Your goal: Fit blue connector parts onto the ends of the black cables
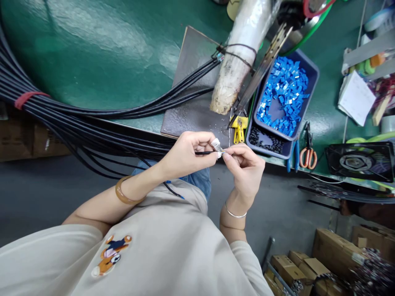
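Pinching the cable (204, 153) near its end, the left hand (193, 154) is closed on the black jacket, while the right hand (245, 164) has thumb and forefinger closed on the fine wires (223, 151) at the tip. A good way to manage this, I judge, is to let the left pinch do the steadying — close to the end, so the tip cannot swing — and leave the right fingertips to small, light moves. Hard pulling could bend or spread strands this thin; working them 1 at a time seems safer.

The cable looks smooth, round and dark, only a short stretch showing between the left fingers; its wires are too small to count. It sits at the near edge of the bench (117, 45), just beside the mat (197, 119).

Farther out are a yellow clip (239, 129) and 2 bins: the upper bin (314, 78) holds blue pieces (282, 90), the lower bin (286, 152) black bits (265, 139). Leftward runs the bundle (92, 113) — black cables with 1 red tie (29, 97).
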`<state>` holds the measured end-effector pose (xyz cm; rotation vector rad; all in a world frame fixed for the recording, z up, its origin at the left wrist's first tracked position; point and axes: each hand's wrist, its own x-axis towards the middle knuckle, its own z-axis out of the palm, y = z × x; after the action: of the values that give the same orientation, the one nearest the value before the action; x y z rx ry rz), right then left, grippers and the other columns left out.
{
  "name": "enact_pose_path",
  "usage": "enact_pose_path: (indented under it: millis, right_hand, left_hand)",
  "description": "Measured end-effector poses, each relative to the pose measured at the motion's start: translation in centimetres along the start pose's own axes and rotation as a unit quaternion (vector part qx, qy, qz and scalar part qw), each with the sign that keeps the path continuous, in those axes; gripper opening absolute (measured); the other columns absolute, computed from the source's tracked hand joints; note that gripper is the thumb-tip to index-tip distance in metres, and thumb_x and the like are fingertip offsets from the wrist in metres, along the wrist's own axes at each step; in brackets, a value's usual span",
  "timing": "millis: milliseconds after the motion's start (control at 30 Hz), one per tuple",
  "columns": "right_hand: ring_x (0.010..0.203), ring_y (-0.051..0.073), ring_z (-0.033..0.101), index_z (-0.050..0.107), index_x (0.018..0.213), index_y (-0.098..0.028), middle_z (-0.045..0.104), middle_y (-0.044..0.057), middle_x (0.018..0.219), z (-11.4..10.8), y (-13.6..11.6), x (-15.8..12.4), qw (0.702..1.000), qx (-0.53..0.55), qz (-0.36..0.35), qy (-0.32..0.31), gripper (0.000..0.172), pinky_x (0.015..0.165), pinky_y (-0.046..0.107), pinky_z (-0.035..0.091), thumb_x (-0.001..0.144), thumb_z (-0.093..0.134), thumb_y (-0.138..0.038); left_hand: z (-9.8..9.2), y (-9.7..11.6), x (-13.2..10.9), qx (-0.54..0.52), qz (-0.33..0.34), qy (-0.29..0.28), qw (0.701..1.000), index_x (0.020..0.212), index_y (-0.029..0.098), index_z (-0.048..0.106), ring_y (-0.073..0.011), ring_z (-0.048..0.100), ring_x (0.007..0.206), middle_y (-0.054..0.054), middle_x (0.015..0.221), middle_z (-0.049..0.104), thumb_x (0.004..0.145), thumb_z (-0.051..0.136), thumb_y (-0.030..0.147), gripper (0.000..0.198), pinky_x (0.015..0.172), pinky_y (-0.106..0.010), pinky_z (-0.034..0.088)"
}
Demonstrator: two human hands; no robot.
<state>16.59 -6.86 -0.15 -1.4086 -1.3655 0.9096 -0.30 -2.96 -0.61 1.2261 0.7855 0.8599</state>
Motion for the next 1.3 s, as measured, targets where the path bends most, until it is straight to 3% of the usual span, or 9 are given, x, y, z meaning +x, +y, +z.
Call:
enact_pose_path:
  millis: [200,367,567,700,833,967,1133,1300]
  right_hand:
    - [0.048,0.002,0.03,0.07,0.077,-0.02,0.059,-0.005,0.073,0.2,-0.1,-0.1,1.0,-0.014,-0.008,-0.005,0.005,0.045,0.024,0.021,0.081,0.071,-0.021]
    - [0.047,0.002,0.03,0.068,0.078,-0.02,0.06,-0.005,0.075,1.6,-0.2,-0.8,0.991,-0.073,-0.07,0.092,0.005,0.044,0.024,0.022,0.083,0.07,-0.02]
    - [0.058,0.008,0.05,0.072,0.082,-0.022,0.063,0.0,0.078,1.3,-1.1,-1.0,0.974,-0.106,-0.088,0.18,0.004,0.048,0.024,0.034,0.085,0.069,-0.021]
    - [0.06,0.008,0.054,0.075,0.096,-0.029,0.066,-0.001,0.084,0.9,-1.4,-1.4,0.952,-0.204,-0.167,0.153,0.019,0.05,0.025,0.04,0.086,0.069,-0.015]
    - [0.065,0.007,0.059,0.073,0.109,-0.034,0.069,-0.002,0.09,0.9,-1.2,-1.9,0.938,-0.256,-0.212,0.1,0.037,0.057,0.024,0.048,0.084,0.069,-0.008]
    - [0.061,0.006,0.058,0.074,0.106,-0.032,0.069,-0.002,0.089,0.7,-1.3,-2.0,0.944,-0.257,-0.191,0.083,0.032,0.055,0.024,0.047,0.084,0.068,-0.009]
    - [0.064,0.009,0.057,0.075,0.093,-0.026,0.069,0.0,0.085,0.7,-1.0,-1.4,0.971,-0.146,-0.105,0.157,0.012,0.05,0.024,0.041,0.085,0.07,-0.018]
    - [0.072,0.011,0.061,0.073,0.085,-0.023,0.067,0.0,0.08,1.2,-0.4,-0.8,0.993,-0.032,-0.033,0.107,0.004,0.059,0.025,0.047,0.085,0.072,-0.027]
  left_hand:
    - [0.3,-0.2,-0.3,0.023,0.009,0.012,1.0,0.075,0.014,0.055,-0.005,0.045,0.055,0.004,0.061,0.051,0.077,0.065,0.015,0.01,0.05,-0.016,0.037]
    - [0.5,-0.2,-0.6,0.002,0.042,0.067,0.997,0.085,0.015,0.057,-0.0048,0.047,0.056,0.004,0.064,0.054,0.082,0.065,0.018,0.009,0.053,-0.015,0.041]
    - [0.0,0.6,-0.2,-0.055,0.006,0.024,0.998,0.082,0.012,0.067,-0.0055,0.05,0.057,0.001,0.066,0.059,0.079,0.068,0.021,0.009,0.052,-0.016,0.043]
    - [0.1,0.3,0.0,-0.042,-0.009,0.037,0.998,0.073,0.012,0.063,-0.0053,0.046,0.054,0.002,0.06,0.054,0.077,0.068,0.02,0.01,0.05,-0.016,0.039]
    - [0.2,0.1,0.0,-0.015,-0.002,0.012,1.0,0.069,0.013,0.06,-0.0054,0.044,0.055,0.003,0.061,0.051,0.077,0.065,0.018,0.01,0.051,-0.017,0.038]
    - [0.1,0.2,0.2,-0.04,-0.005,0.018,0.999,0.071,0.013,0.059,-0.0045,0.042,0.055,0.003,0.061,0.05,0.078,0.064,0.017,0.009,0.05,-0.016,0.036]
    - [0.1,0.3,0.3,-0.056,-0.005,0.025,0.998,0.074,0.013,0.06,-0.0042,0.042,0.055,0.003,0.062,0.051,0.078,0.065,0.018,0.008,0.05,-0.015,0.036]
    - [0.2,0.1,0.2,-0.05,0.002,0.029,0.998,0.073,0.014,0.059,-0.0043,0.042,0.055,0.003,0.063,0.05,0.078,0.065,0.018,0.009,0.051,-0.015,0.037]
